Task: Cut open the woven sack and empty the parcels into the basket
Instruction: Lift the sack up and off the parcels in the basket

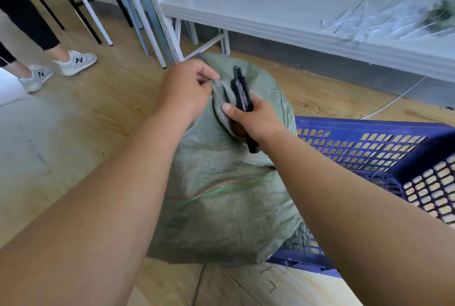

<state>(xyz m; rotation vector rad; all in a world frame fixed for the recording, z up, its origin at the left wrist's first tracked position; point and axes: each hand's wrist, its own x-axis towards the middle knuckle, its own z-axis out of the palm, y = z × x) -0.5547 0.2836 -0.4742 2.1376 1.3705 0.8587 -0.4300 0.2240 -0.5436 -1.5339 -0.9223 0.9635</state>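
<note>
The green woven sack point(216, 182) stands on the wooden floor point(103, 113), bulging and full, with its right side leaning against the rim of the blue plastic basket point(369, 148). The left hand point(184, 91) pinches a fold of fabric at the top of the sack, with the fingers curled around the gathered cloth. The right hand point(256, 118) grips a black utility knife point(242, 94); its fingers wrap around the handle and the thumb presses against the sack fabric beside the fold. The knife lies along the top of the sack and points away from the person. Whether a blade is extended cannot be determined. The parcels are not visible; the sack remains closed around its contents. A white shelf unit point(283, 10) stands behind the sack, with loose white strips point(374, 22) lying on its surface. At the left edge, a second person's legs and grey sneakers point(76, 62) are visible.
</note>
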